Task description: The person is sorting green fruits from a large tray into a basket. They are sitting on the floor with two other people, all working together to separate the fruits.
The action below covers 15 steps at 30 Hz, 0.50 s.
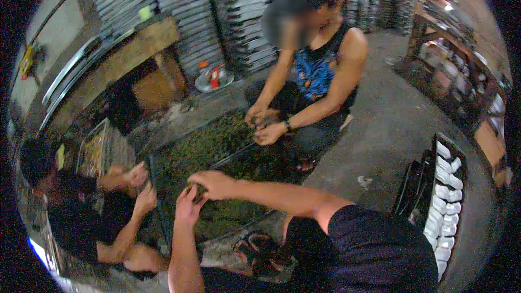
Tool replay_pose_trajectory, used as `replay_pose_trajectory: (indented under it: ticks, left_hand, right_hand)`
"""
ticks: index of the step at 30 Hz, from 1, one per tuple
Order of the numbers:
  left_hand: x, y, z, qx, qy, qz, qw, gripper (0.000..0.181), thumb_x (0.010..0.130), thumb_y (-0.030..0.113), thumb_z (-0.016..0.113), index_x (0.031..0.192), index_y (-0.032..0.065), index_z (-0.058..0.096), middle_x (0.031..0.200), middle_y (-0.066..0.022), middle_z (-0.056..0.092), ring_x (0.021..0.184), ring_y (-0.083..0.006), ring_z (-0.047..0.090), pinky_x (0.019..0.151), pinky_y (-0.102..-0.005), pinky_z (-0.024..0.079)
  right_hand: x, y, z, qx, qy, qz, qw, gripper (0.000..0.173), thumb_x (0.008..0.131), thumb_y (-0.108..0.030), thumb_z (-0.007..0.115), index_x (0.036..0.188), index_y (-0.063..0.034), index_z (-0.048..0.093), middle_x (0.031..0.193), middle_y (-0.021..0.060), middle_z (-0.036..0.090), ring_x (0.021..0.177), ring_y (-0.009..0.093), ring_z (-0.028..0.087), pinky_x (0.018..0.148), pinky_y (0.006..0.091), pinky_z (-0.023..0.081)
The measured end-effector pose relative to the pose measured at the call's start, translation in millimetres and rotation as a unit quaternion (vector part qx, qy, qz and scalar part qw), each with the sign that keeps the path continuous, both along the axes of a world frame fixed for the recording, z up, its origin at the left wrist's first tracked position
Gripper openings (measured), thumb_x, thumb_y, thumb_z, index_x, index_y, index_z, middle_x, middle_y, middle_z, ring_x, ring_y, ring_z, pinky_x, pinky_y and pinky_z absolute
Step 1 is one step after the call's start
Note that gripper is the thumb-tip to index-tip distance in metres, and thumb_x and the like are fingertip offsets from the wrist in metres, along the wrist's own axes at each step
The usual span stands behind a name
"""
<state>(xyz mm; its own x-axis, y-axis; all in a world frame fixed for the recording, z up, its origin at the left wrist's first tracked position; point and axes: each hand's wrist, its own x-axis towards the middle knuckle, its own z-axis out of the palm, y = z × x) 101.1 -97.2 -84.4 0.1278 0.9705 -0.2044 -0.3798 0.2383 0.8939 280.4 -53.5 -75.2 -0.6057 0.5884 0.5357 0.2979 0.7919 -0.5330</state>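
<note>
My left hand (187, 207) and my right hand (213, 186) meet above a dark, shallow tray bed of loose greenish-brown material (220, 134). Between my fingertips is a small dark clump (199, 193), held by both hands; blur hides its exact kind. My right arm reaches across from the right, while the left one comes up from the bottom. A thin divider or rim (240, 152) crosses the bed beyond my hands.
Across the bed a co-worker (325, 69) sits with both hands together over it. Another person (81, 211) works at the left. A black crate (436, 140) of white plastic containers (447, 207) stands at right. A plate (199, 83), a wooden bench (158, 34) and stacked trays (179, 8) are behind.
</note>
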Motion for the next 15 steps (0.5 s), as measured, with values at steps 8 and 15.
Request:
replay_pose_trajectory:
  ticks: [8, 15]
  left_hand:
    - [25, -6, 13, -0.032, -0.027, 0.023, 0.999, 0.026, 0.092, 0.018, 0.063, 0.114, 0.0063, 0.056, 0.109, -0.0075, 0.059, 0.096, -0.0209, 0.06, 0.079, -0.0397, 0.056]
    - [20, -2, 4, -0.026, -0.086, 0.03, 0.996, 0.031, 0.089, 0.015, 0.065, 0.117, 0.0064, 0.055, 0.114, -0.0055, 0.056, 0.105, -0.0208, 0.056, 0.083, -0.0396, 0.054]
  right_hand:
    - [14, -1, -5, -0.015, -0.048, -0.049, 0.998, 0.057, 0.074, -0.016, 0.069, 0.127, -0.0084, 0.051, 0.121, 0.0148, 0.057, 0.107, 0.035, 0.057, 0.088, 0.043, 0.049]
    - [15, -2, -7, -0.008, 0.027, -0.031, 0.999, 0.052, 0.077, -0.019, 0.064, 0.128, -0.0122, 0.055, 0.105, 0.0145, 0.062, 0.1, 0.034, 0.06, 0.086, 0.0428, 0.05]
